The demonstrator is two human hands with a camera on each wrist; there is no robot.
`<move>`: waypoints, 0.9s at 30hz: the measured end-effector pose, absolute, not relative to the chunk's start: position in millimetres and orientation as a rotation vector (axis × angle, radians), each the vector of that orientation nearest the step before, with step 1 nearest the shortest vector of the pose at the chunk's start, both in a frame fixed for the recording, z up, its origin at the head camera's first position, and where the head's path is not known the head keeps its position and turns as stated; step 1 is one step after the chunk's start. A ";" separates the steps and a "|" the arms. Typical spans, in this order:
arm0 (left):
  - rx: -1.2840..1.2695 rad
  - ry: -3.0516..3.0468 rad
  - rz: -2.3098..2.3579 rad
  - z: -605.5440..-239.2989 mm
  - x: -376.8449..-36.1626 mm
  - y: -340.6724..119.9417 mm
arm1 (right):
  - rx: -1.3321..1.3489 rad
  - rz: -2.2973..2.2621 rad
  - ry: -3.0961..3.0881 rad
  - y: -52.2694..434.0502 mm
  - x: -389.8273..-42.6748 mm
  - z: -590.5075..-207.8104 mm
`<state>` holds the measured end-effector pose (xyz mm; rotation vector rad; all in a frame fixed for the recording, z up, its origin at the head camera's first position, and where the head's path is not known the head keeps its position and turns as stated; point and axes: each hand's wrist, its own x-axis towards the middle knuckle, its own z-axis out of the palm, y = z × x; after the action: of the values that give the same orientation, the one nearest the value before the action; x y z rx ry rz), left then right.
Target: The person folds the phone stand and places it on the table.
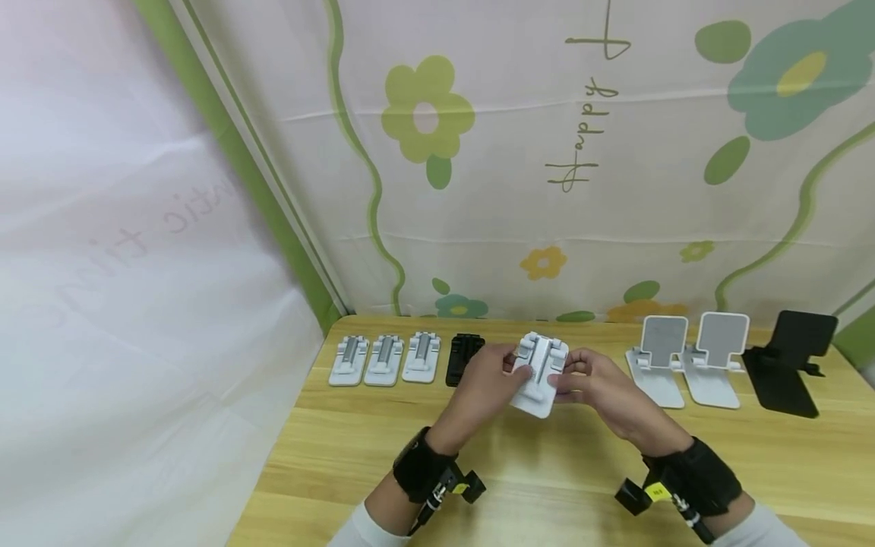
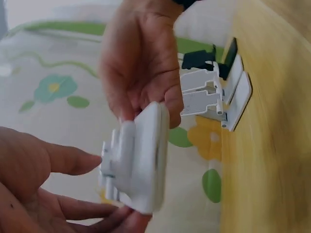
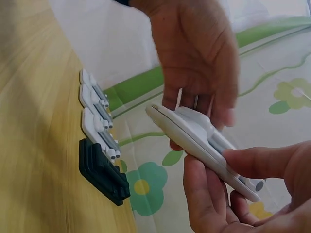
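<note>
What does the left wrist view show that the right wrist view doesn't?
Only left wrist: the unfolded stands at the table's right end, two white unfolded stands and a black unfolded stand behind them.
Only right wrist: the row lying flat, three white folded stands and a black folded stand.
Both: the white folded stand gripped off the table by the left hand and right hand.

Left hand (image 1: 481,380) and right hand (image 1: 601,387) meet above the table, fingers curled in a shared grip.
</note>
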<state>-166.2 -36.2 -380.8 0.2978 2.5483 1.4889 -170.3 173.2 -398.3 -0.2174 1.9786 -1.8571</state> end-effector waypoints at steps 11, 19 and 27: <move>0.393 3.075 0.958 -383.1 -149.1 -19.1 | -0.221 -1.877 2.006 163.0 -166.9 -401.8; 0.229 3.007 1.096 -397.0 -156.2 -54.8 | -0.407 -1.525 2.486 173.4 -177.0 -406.8; -0.195 3.047 0.992 -415.3 -155.4 -149.2 | -0.658 -0.872 3.428 253.6 -209.8 -418.2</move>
<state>-155.4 -149.2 -415.3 -0.1951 3.0474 0.9918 -209.8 253.6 -418.2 -0.6580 3.4279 -0.8720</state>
